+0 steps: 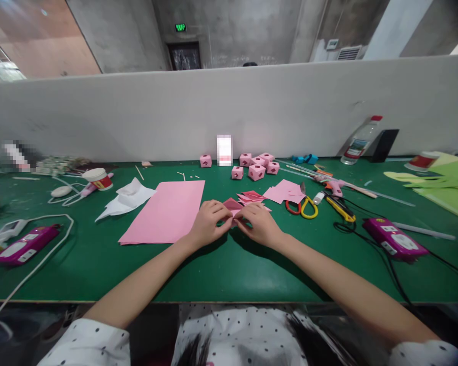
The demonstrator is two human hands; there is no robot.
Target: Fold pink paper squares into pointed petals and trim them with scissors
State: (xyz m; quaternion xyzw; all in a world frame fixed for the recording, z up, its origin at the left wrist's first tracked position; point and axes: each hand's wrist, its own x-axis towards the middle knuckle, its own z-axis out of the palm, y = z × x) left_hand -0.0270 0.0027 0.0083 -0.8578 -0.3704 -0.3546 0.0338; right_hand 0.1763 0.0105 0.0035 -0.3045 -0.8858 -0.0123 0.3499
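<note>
**Two hands pinching one folded pink paper piece on the green mat**

Both hands meet over a small folded pink paper piece (pixel 232 207), which rests on the green cutting mat (pixel 221 269) just right of the large pink paper sheet (pixel 167 211). The left hand (pixel 208 223) has its fingers curled down onto the piece's left part, pinching it; the right hand (pixel 257 223) presses and grips its right edge with bent fingertips. Neither hand is released.

The piece looks thin and light, and it should crease easily, so I judge it will slip or crumple under a hard squeeze. The best hold is likely at the folded edges and corners, where the layers are doubled and stiffer, with the mat giving support beneath.

Measured from the large sheet: more folded pink units (pixel 252 197) lie just beyond the hands to its right, then a loose stack of small pink squares (pixel 286 192), then scissors with red and yellow handles (pixel 302 207). Finished pink paper cubes (pixel 256 172) sit further back and to the right of the sheet, near the grey partition (pixel 137 117). On the sheet's left lies crumpled white paper (pixel 127 199), and beyond that a small glue tub (pixel 98 179)
</note>
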